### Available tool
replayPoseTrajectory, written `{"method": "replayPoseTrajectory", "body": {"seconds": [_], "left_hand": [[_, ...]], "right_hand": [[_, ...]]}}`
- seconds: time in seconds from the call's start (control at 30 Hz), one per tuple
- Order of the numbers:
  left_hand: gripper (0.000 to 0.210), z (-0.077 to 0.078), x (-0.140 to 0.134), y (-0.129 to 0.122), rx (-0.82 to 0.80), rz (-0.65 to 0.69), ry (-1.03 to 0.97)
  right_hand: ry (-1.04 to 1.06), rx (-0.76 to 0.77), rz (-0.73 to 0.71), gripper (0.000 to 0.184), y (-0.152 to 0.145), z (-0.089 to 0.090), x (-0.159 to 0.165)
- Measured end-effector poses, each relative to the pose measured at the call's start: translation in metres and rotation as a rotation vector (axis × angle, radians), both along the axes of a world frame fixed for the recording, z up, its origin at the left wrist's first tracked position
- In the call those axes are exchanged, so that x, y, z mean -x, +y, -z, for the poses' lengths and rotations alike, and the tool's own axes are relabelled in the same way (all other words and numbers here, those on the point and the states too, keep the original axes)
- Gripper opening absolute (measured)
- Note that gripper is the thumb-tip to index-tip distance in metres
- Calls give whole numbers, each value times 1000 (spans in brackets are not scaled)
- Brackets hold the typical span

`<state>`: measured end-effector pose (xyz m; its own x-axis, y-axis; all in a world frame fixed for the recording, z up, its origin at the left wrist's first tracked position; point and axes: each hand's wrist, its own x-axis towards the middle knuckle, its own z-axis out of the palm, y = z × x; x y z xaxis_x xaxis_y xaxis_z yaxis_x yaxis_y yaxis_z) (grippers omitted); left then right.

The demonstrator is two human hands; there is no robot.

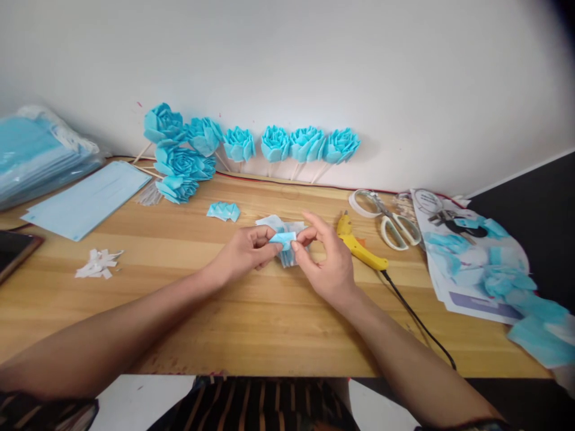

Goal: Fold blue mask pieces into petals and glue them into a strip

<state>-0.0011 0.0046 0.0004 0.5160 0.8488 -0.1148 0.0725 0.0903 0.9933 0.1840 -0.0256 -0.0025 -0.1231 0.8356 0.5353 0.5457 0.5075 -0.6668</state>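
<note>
Between my two hands is a small folded piece of light blue fabric (pixel 284 238), held a little above the table. My left hand (pixel 250 246) pinches its left end between thumb and fingers. At the right end, the thumb and index finger of my right hand (pixel 327 256) are closed on it, with another finger raised. Under it lie several thin blue and white fabric pieces (pixel 287 258), partly hidden by my hands. A small folded blue piece with a zigzag edge (pixel 223 211) rests on the table beyond my left hand.
Several blue fabric flowers (pixel 275 143) on sticks lean along the wall. To the right are a yellow glue gun (pixel 359 246) with a black cord, scissors (pixel 395 227), tape (pixel 363 203) and papers with blue scraps (pixel 476 263). Left are blue sheets (pixel 90 200), white strips (pixel 99 264) and a phone (pixel 17 254).
</note>
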Motion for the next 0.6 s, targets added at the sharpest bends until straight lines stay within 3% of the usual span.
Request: {"method": "replayPoseTrajectory", "body": {"seconds": [0.6], "left_hand": [[47,1,1,3,73,-2,-89]], "right_hand": [[279,241,-33,52,4,2,-3]]}}
